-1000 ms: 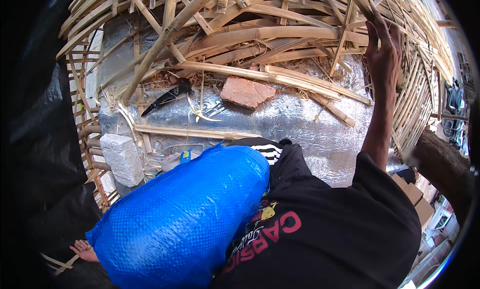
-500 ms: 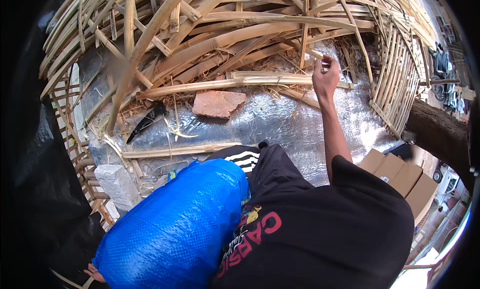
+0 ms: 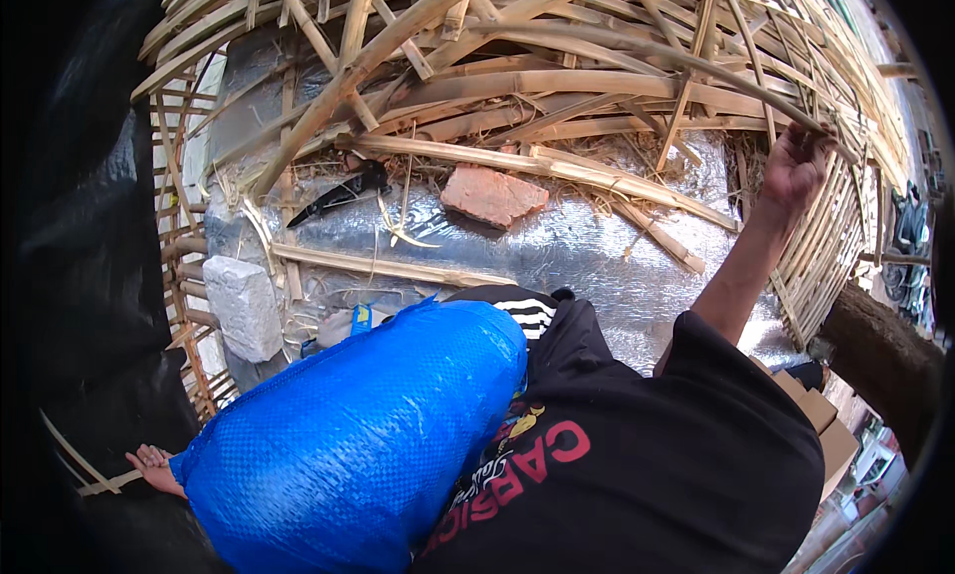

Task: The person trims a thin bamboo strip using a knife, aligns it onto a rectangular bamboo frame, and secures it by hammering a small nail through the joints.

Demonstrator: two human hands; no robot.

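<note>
At the upper right, my right hand (image 3: pixel 796 166) is closed round the end of a long bamboo strip (image 3: pixel 686 59), which curves away to the upper left. My left hand (image 3: pixel 154 470) shows at the lower left, past the end of a blue woven plastic sheet (image 3: pixel 358 425) that covers my left arm and lap. Its fingers are curled on a thin bamboo strip (image 3: pixel 103 486); their grip is partly hidden. Beyond my knees a broken red brick (image 3: pixel 492 196) sits on a silvery foil sheet (image 3: pixel 587 261). Left of the brick lies a black-handled cutting tool (image 3: pixel 343 191).
A split bamboo lattice (image 3: pixel 557 82) curves round the far side, with loose ends jutting out. A pale block (image 3: pixel 242 307) stands at the left, near a split bamboo piece (image 3: pixel 398 268). Cardboard boxes (image 3: pixel 821 420) and a thick log (image 3: pixel 875 350) are at the right.
My right hand has moved right and taken hold of the long bamboo strip. My left hand has shifted up and left with the thin strip. The view has turned slightly.
</note>
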